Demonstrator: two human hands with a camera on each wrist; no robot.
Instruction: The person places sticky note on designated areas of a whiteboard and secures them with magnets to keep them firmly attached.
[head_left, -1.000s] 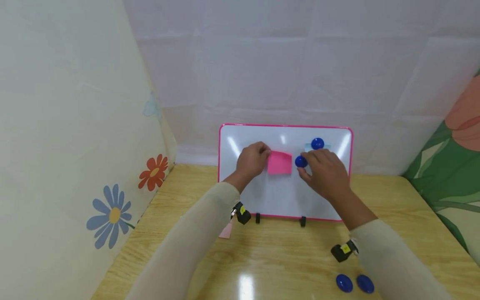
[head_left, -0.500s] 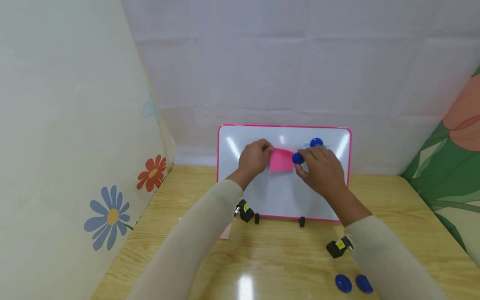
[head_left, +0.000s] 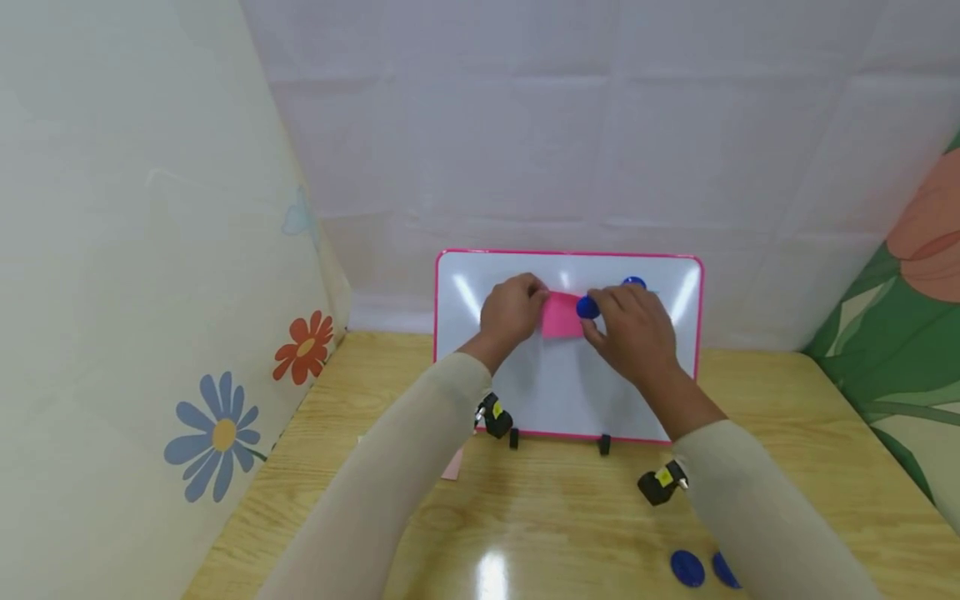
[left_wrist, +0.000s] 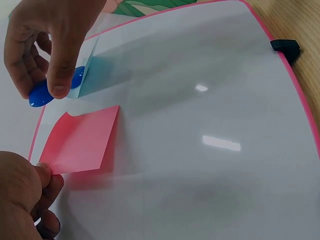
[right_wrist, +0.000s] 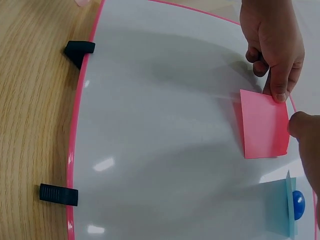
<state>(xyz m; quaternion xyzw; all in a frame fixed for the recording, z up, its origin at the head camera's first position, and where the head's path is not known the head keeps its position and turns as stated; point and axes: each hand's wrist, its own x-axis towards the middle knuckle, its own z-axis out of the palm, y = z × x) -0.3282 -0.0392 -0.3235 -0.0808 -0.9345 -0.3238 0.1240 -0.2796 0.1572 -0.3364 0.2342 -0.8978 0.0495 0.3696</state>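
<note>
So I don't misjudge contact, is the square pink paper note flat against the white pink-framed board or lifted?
Lifted, at least partly: the note casts an offset pinkish shadow or reflection on the board.

Whiteboard (head_left: pixel 570 392) stands toward the back of the worktop (head_left: pixel 570 517), with the paper note (head_left: pixel 561 317) in front, between left hand (head_left: pixel 512 310) and the held disc (head_left: pixel 587 307) in the right hand (head_left: pixel 637 333). Upper disc (head_left: pixel 634 282) sits on the board's right half, loose discs (head_left: pixel 687 568) front right.

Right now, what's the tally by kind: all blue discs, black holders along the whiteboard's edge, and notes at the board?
Blue discs: 4 (1 in the right hand, 1 at the whiteboard, 2 on the table)
Black holders: 2
Notes: 2 (1 pink, 1 light blue)
Total: 8
</note>
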